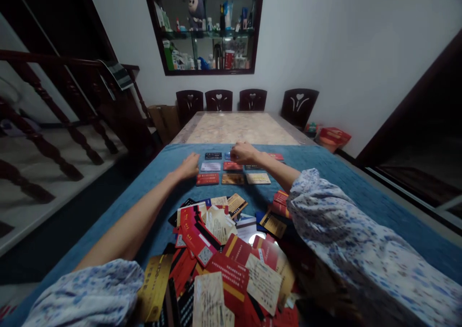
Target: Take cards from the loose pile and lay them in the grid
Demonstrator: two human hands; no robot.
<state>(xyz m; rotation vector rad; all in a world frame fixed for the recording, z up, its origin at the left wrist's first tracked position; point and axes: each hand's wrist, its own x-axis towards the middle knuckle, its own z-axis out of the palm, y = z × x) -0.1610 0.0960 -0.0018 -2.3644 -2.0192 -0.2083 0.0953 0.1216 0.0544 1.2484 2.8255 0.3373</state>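
Cards lie in neat rows [233, 167] on a blue cloth [144, 192] over a long table. My right hand [244, 152] reaches to the far row, fingers curled down on a blue card [227, 155] there. My left hand [189, 167] rests flat on the cloth just left of a white card [210, 166] and a red card [207, 179], holding nothing. Close to me, a big loose heap of red, gold, white and black cards [220, 255] covers the cloth. Both arms wear floral sleeves.
Beyond the cloth the marble tabletop [238, 127] runs to several dark chairs [252, 99] by the wall. A glass cabinet [205, 26] hangs above them. A wooden stair railing [54, 106] stands at the left, and red boxes [332, 137] sit on the floor at the right.
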